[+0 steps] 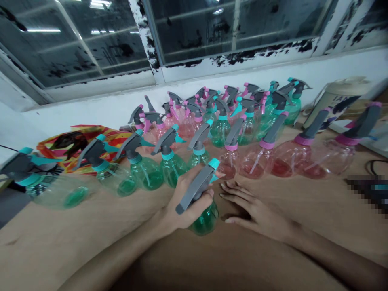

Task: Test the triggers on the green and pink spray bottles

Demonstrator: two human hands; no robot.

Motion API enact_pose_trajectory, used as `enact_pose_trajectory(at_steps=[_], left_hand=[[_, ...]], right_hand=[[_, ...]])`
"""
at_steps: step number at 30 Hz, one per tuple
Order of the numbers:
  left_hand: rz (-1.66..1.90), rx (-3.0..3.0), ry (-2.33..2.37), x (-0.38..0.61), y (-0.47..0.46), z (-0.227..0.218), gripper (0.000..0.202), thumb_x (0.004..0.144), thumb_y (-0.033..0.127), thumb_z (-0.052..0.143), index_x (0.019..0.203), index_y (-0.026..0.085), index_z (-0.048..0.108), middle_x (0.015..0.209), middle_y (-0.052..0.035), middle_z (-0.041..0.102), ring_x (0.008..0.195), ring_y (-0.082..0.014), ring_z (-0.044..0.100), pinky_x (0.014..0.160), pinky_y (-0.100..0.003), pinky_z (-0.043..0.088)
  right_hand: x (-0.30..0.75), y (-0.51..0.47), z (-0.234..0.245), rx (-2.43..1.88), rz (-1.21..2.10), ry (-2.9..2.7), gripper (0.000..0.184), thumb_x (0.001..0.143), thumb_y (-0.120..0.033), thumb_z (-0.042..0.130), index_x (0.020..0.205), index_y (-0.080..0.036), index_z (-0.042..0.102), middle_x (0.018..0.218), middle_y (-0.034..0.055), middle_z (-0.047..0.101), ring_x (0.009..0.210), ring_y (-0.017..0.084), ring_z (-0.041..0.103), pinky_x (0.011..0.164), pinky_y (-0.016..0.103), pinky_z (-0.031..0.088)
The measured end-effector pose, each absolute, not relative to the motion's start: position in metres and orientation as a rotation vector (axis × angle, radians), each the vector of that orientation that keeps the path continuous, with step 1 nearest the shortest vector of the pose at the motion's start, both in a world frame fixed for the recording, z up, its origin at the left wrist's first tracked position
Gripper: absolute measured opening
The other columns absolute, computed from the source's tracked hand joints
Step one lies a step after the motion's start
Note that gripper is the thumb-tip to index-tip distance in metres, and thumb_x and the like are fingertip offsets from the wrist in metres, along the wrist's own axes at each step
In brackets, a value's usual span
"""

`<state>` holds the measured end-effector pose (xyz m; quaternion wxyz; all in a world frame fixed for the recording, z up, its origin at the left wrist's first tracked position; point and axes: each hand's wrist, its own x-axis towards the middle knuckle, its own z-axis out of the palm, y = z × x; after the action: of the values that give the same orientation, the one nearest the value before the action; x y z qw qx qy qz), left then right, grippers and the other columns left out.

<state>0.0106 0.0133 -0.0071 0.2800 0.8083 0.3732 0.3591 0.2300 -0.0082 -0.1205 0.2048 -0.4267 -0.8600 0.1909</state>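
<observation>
My left hand (184,202) is wrapped round the neck of a green spray bottle (206,220) with a grey trigger head and teal nozzle. The bottle stands on the brown table (91,226) just in front of me. My right hand (251,208) lies flat on the table right beside that bottle, fingers stretched out and holding nothing. Behind both hands runs a row of green spray bottles (169,161) to the left and pink spray bottles (257,159) to the right.
More green and pink bottles (224,113) crowd the back by the white wall under the window. A colourful bag (75,143) lies at the far left. A cream container (336,99) stands at the right, and a dark cable (374,165) lies near the right edge.
</observation>
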Motion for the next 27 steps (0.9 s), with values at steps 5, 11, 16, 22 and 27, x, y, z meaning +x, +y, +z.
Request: enact_pose_trajectory(at_steps=[5, 11, 16, 22, 27], left_hand=[[0.98, 2.104, 1.055, 0.0135, 0.0103, -0.0073, 0.005, 0.073, 0.023, 0.049, 0.071, 0.023, 0.045, 0.068, 0.0012, 0.054, 0.059, -0.0138, 0.053, 0.065, -0.03, 0.053], [0.962, 2.106, 1.058, 0.0137, 0.01, -0.0039, 0.006, 0.07, 0.022, 0.048, 0.068, 0.023, 0.043, 0.069, 0.0006, 0.052, 0.058, -0.0143, 0.05, 0.063, -0.031, 0.051], [0.948, 2.082, 1.081, 0.0147, 0.0084, -0.0035, 0.004, 0.071, 0.022, 0.049, 0.069, 0.023, 0.045, 0.07, 0.0002, 0.053, 0.062, -0.0147, 0.051, 0.068, -0.032, 0.051], [0.952, 2.092, 1.107, 0.0162, 0.0068, 0.0, 0.002, 0.07, 0.023, 0.049, 0.069, 0.023, 0.047, 0.072, -0.0007, 0.056, 0.065, -0.0164, 0.053, 0.068, -0.033, 0.05], [0.959, 2.146, 1.09, 0.0144, 0.0087, -0.0015, 0.002, 0.072, 0.023, 0.048, 0.07, 0.023, 0.048, 0.071, -0.0004, 0.054, 0.065, -0.0166, 0.053, 0.067, -0.033, 0.049]], right_hand=[[0.2304, -0.0076, -0.1213, -1.173, 0.523, -2.402, 0.059, 0.085, -0.054, 0.053, 0.137, -0.029, 0.043, 0.146, 0.0016, 0.041, 0.136, 0.023, 0.03, 0.112, 0.046, 0.026], [0.2305, -0.0078, -0.1219, -1.174, 0.517, -2.401, 0.058, 0.085, -0.054, 0.053, 0.137, -0.029, 0.043, 0.146, 0.0013, 0.04, 0.137, 0.023, 0.029, 0.113, 0.047, 0.025], [0.2303, -0.0083, -0.121, -1.169, 0.517, -2.397, 0.059, 0.085, -0.053, 0.053, 0.137, -0.029, 0.042, 0.146, 0.0021, 0.041, 0.137, 0.024, 0.03, 0.112, 0.047, 0.026], [0.2303, -0.0078, -0.1214, -1.166, 0.514, -2.396, 0.06, 0.085, -0.054, 0.053, 0.137, -0.028, 0.042, 0.145, 0.0022, 0.042, 0.136, 0.023, 0.03, 0.113, 0.045, 0.026], [0.23, -0.0078, -0.1211, -1.171, 0.504, -2.411, 0.059, 0.085, -0.054, 0.052, 0.137, -0.027, 0.043, 0.146, 0.0022, 0.04, 0.137, 0.022, 0.029, 0.113, 0.045, 0.026]])
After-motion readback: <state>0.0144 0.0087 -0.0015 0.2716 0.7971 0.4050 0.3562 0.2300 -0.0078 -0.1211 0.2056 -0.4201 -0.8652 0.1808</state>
